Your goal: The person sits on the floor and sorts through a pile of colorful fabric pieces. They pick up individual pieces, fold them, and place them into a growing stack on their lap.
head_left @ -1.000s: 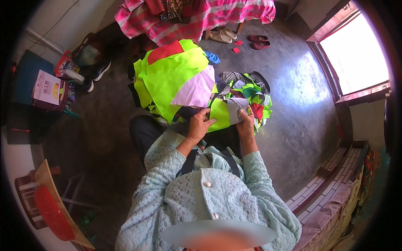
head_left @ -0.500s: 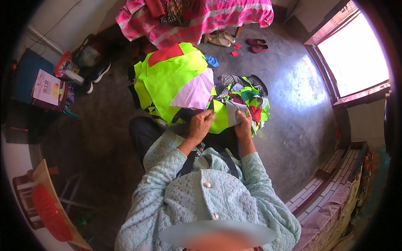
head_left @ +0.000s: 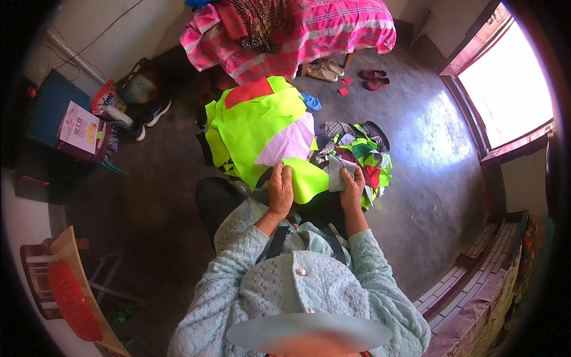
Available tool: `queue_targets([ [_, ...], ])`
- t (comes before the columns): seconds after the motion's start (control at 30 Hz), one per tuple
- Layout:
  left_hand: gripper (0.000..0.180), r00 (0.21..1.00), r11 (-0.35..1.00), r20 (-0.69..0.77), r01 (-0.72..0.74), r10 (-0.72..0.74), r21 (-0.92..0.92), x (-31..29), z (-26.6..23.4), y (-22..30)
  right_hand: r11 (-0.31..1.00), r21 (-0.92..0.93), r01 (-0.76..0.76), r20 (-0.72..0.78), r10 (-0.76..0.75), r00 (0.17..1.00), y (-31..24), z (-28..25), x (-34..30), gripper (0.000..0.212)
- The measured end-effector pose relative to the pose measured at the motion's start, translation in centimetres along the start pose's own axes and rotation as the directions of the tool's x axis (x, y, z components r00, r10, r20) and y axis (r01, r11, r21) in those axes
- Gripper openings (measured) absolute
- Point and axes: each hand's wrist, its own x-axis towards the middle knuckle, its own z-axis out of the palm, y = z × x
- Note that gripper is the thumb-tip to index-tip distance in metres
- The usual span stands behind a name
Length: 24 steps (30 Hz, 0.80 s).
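Note:
Between my two hands stretches a neon yellow-green cloth piece [head_left: 306, 180] with a grey cloth piece [head_left: 336, 174] at its right end. My left hand [head_left: 280, 189] pinches the upper left edge of the yellow-green piece. Closed on the grey end is my right hand [head_left: 352, 185], thumb on top. Just beyond my hands rises a large heap of neon cloth [head_left: 244, 128], with a pale lilac piece [head_left: 289, 141] and a red piece [head_left: 250, 92] lying on it. A smaller mixed scrap pile [head_left: 360, 149] lies to its right, beside my right hand.
A bed with a pink checked cover [head_left: 333, 30] stands at the far side. Beige shoes [head_left: 322, 71] and dark red shoes [head_left: 374, 80] sit on the floor near it. A white box [head_left: 78, 128] is at the left, a red-seated chair [head_left: 72, 297] at the lower left.
My left hand has shifted to the upper left edge of the yellow-green piece, which now hangs more open between my hands. The whole view has shifted slightly.

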Motion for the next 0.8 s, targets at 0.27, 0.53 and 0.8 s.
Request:
queue_targets([
  [0.27,0.016,0.999,1.0,-0.049,-0.011,0.011,0.003,0.7,-1.2,1.0,0.743,-0.605,0.288,0.095,-0.292,0.952,1.4,1.1,-1.0,0.017],
  [0.53,0.015,0.993,0.994,-0.084,-0.089,0.084,-0.063,4.1,-2.5,2.7,0.989,-0.115,0.09,0.0,-0.09,0.996,0.6,0.5,-0.1,0.018],
  [0.8,0.017,0.983,0.954,-0.054,-0.184,0.176,-0.236,10.2,-1.6,10.2,0.978,-0.178,0.112,0.04,-0.106,0.994,0.5,0.6,-0.1,0.019],
])
